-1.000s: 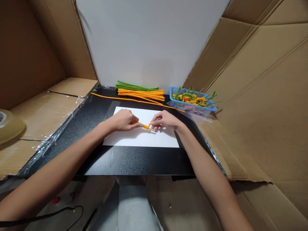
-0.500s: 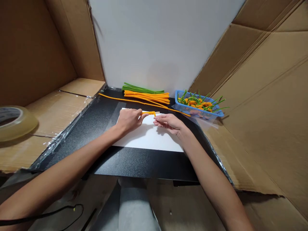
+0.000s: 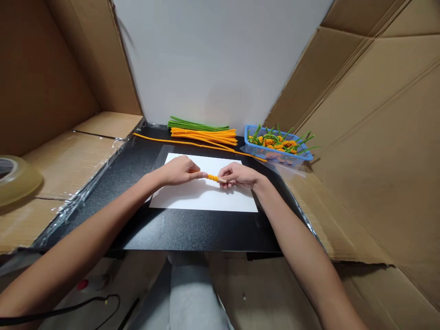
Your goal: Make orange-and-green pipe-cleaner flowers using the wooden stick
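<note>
Over the white sheet of paper (image 3: 175, 199), an orange pipe cleaner (image 3: 212, 178) is wound in coils round a thin pale stick (image 3: 222, 180). My left hand (image 3: 178, 170) is closed on the left part of the wound pipe cleaner, its thumb lying along it. At the other side, my right hand (image 3: 237, 175) pinches the bare right end of the stick, fingers curled beneath. A short run of orange coils shows between the two hands; the rest is covered by my fingers.
Behind the paper lie bundles of orange pipe cleaners (image 3: 202, 134) and green pipe cleaners (image 3: 195, 124), with a long loose orange one (image 3: 158, 139). A blue basket (image 3: 275, 153) of orange-and-green pieces stands at back right. A tape roll (image 3: 29, 181) sits left; cardboard walls flank the black table (image 3: 165, 229).
My right hand has gone from the pipe cleaner's hanging end to the stick's tip. The wound stick has come lower and nearer, tilting down to the right. The camera view shifted slightly.
</note>
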